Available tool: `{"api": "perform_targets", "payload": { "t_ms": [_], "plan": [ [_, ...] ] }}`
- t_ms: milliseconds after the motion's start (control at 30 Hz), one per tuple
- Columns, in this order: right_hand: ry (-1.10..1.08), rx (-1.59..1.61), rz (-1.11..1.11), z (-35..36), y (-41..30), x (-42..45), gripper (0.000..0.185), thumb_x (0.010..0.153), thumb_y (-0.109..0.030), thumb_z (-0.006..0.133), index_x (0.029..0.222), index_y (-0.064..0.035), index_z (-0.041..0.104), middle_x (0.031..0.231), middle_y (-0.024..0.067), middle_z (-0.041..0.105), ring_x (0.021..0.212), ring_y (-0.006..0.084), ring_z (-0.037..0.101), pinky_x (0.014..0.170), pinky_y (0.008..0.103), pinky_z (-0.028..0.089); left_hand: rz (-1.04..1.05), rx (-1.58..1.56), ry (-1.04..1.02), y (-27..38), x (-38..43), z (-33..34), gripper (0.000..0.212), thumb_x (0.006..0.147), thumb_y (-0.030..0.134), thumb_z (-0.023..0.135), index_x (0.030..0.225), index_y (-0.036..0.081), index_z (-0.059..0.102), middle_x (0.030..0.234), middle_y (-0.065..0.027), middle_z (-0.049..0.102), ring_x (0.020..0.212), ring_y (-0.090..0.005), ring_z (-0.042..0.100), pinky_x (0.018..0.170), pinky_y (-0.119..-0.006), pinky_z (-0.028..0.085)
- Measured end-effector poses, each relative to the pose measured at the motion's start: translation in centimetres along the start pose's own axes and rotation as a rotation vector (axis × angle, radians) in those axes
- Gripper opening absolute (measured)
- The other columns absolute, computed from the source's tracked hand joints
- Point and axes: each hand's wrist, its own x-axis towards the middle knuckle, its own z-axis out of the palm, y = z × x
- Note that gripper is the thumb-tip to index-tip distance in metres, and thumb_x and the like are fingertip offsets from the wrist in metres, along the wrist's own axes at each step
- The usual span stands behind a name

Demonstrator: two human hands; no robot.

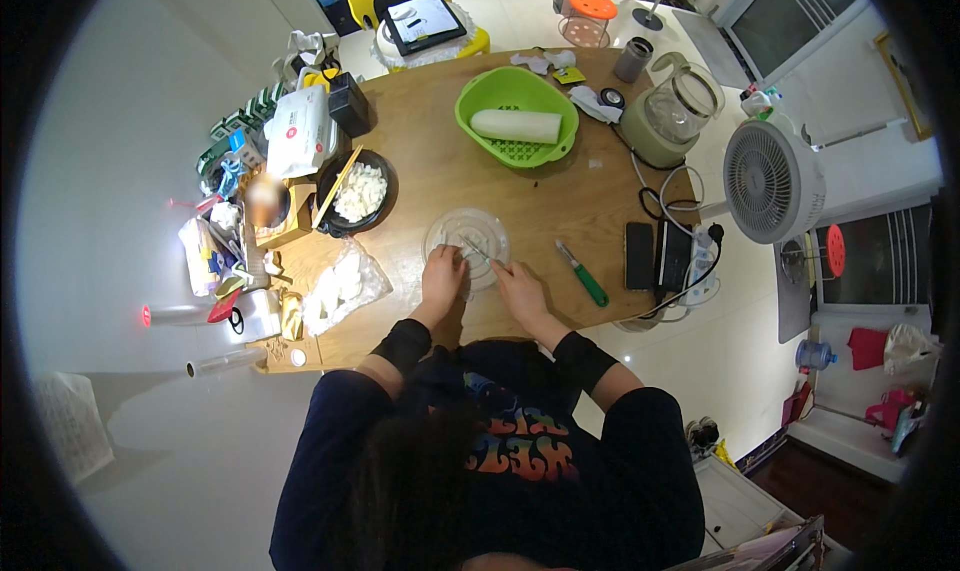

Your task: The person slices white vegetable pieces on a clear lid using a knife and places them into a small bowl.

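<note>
A round clear plastic lid or plate (pixel 491 222) lies on the table before me, with small white pieces on it. My right hand (pixel 520 292) grips a small knife (pixel 474 246) by its handle, and the blade points up and left over the plate. The fingers of my left hand (pixel 444 275) are bunched at the plate's left side, close to the white pieces; what lies under the fingertips is hidden. Up and to the left, a black bowl (pixel 385 209) is filled with white chunks (pixel 361 193), with wooden chopsticks (pixel 339 185) across it. A green-handled peeler (pixel 585 275) rests at the right.
A green colander (pixel 480 91) holds a peeled white radish (pixel 516 126) farther back. A plastic bag (pixel 346 282) with white contents lies left. At right are a phone (pixel 639 256), a power strip (pixel 703 263), cables, a glass kettle (pixel 667 113) and a fan (pixel 772 181).
</note>
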Motion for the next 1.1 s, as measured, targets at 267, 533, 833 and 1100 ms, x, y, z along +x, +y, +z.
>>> {"api": "perform_targets", "payload": {
  "t_ms": [267, 533, 833, 1100],
  "plan": [
    [0.008, 0.011, -0.001, 0.2, 0.0, -0.5, 0.044, 0.076, -0.003, 0.057, 0.118, -0.0171, 0.059, 0.083, 0.0069, 0.053, 0.07, 0.0257, 0.058, 0.058, 0.0361, 0.049, -0.016, -0.013, 0.0, 0.1, 0.0, 0.1, 0.018, 0.078, 0.01, 0.063, 0.092, 0.0, 0.06, 0.091, -0.016, 0.056, 0.09, -0.0349, 0.054, 0.079, -0.04, 0.046],
    [-0.033, 0.036, 0.012, 1.2, 0.2, -0.6, 0.046, 0.075, -0.002, 0.057, 0.119, -0.0159, 0.058, 0.083, 0.0079, 0.05, 0.072, 0.0257, 0.056, 0.06, 0.0363, 0.048, 0.001, 0.013, -0.006, 0.4, 0.5, 0.3, 0.013, 0.078, 0.009, 0.062, 0.085, -0.001, 0.059, 0.087, -0.0176, 0.056, 0.086, -0.0362, 0.055, 0.075, -0.041, 0.046],
    [-0.203, -0.108, 0.013, 1.3, -0.5, 0.8, 0.046, 0.077, -0.003, 0.052, 0.122, -0.01, 0.053, 0.092, 0.0149, 0.051, 0.083, 0.0311, 0.057, 0.061, 0.0373, 0.051, 0.056, 0.05, 0.012, 0.2, 0.6, 0.6, 0.011, 0.079, 0.009, 0.06, 0.081, -0.001, 0.058, 0.083, -0.0186, 0.055, 0.082, -0.0368, 0.055, 0.071, -0.043, 0.046],
    [-0.049, -0.099, -0.029, 1.0, -1.0, 0.9, 0.043, 0.076, -0.004, 0.054, 0.118, -0.0128, 0.057, 0.086, 0.0106, 0.052, 0.081, 0.0278, 0.057, 0.061, 0.0368, 0.048, -0.062, 0.051, 0.008, -0.1, 1.2, 0.8, 0.011, 0.078, 0.01, 0.06, 0.078, 0.0, 0.057, 0.081, -0.0176, 0.056, 0.081, -0.0362, 0.055, 0.071, -0.043, 0.047]
  ]
}}
